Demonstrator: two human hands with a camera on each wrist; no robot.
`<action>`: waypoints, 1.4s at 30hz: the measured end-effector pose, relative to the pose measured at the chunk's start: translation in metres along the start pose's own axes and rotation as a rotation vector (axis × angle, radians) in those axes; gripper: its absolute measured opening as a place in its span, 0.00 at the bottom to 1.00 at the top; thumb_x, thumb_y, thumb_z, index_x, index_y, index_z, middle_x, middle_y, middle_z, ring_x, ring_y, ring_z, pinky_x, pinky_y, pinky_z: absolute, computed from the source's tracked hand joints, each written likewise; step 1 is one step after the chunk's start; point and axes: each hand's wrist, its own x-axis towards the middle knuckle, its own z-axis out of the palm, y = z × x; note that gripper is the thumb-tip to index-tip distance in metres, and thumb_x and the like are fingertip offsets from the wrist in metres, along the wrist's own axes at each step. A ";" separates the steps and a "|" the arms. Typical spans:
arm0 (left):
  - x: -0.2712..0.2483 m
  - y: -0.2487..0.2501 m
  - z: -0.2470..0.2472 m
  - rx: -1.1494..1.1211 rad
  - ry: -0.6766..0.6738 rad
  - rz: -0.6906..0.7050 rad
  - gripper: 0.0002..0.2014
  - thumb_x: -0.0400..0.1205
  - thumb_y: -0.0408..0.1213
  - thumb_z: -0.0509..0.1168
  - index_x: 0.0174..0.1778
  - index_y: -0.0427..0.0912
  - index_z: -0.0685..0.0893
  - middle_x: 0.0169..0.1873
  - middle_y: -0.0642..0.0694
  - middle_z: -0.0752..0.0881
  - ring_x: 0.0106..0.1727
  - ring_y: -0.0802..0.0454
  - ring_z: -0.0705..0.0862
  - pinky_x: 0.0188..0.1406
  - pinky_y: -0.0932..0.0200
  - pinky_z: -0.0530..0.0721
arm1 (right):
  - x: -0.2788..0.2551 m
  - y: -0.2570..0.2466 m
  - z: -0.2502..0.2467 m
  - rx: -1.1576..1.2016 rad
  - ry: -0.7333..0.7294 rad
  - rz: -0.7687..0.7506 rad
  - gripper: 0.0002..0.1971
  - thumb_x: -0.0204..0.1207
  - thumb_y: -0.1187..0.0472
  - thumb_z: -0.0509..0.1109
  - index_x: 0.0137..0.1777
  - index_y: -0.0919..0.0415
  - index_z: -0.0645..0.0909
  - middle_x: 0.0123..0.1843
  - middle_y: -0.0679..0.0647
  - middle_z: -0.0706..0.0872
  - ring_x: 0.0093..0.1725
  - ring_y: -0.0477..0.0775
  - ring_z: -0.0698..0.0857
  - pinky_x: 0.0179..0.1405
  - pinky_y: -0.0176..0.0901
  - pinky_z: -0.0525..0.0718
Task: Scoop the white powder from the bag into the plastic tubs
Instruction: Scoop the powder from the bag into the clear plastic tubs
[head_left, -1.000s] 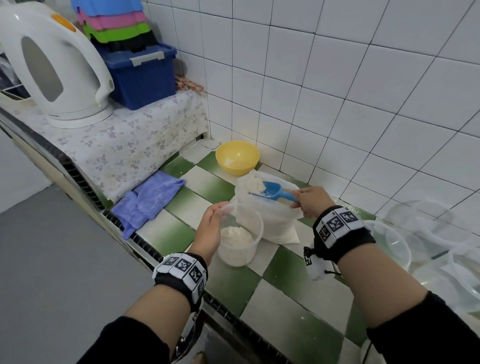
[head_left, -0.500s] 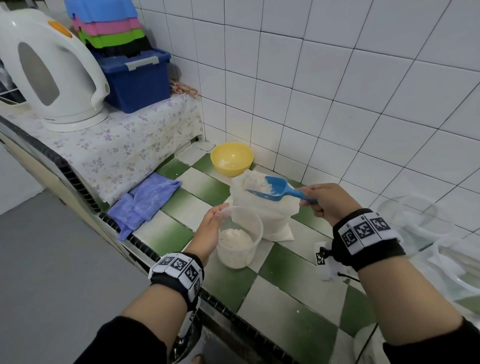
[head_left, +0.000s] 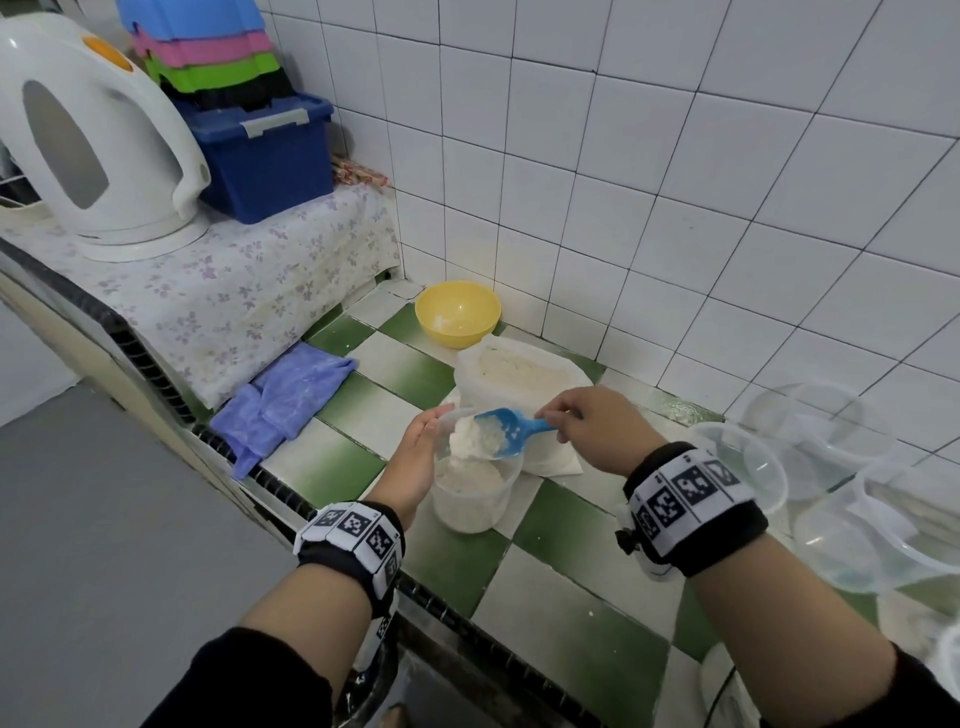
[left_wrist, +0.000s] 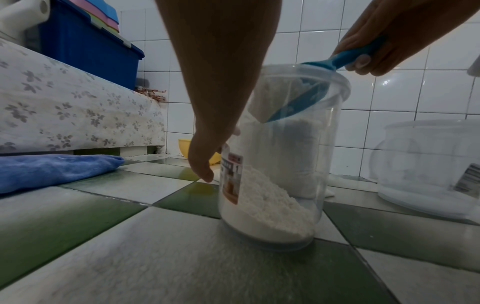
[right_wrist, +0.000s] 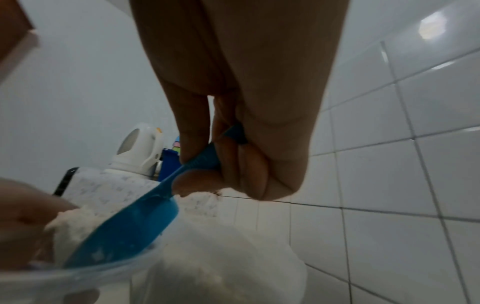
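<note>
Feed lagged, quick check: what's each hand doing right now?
Left hand: open, fingers straight against the side of the tub.
Right hand: grip closed on the blue scoop handle, powder tipping into the tub.

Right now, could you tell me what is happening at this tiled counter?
A person is moving white powder from the clear plastic bag into a clear round plastic tub. The right hand grips the handle of a blue plastic scoop, tipped over the tub's mouth with powder sliding off. The left hand rests against the tub's side, steadying it. The tub is partly filled; more clear tubs wait at the right.
</note>
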 end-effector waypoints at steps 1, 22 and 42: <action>0.000 0.001 0.000 -0.003 -0.002 -0.001 0.14 0.90 0.48 0.53 0.67 0.54 0.80 0.66 0.52 0.84 0.69 0.53 0.80 0.71 0.47 0.78 | -0.001 -0.003 0.003 -0.052 0.018 -0.035 0.12 0.83 0.60 0.60 0.57 0.57 0.85 0.42 0.46 0.82 0.40 0.44 0.76 0.36 0.31 0.70; -0.018 0.015 -0.001 0.028 0.258 0.183 0.08 0.84 0.34 0.67 0.57 0.45 0.88 0.44 0.64 0.87 0.39 0.78 0.84 0.39 0.80 0.80 | -0.004 0.005 -0.025 -0.079 0.131 -0.105 0.10 0.81 0.62 0.63 0.53 0.53 0.86 0.43 0.50 0.82 0.39 0.48 0.77 0.34 0.29 0.71; -0.001 0.005 0.001 0.041 0.393 0.217 0.07 0.84 0.35 0.68 0.51 0.50 0.90 0.43 0.63 0.89 0.41 0.72 0.84 0.45 0.77 0.80 | 0.068 0.018 0.004 -0.656 0.264 -0.146 0.14 0.76 0.69 0.61 0.60 0.62 0.78 0.52 0.59 0.79 0.52 0.60 0.76 0.53 0.47 0.76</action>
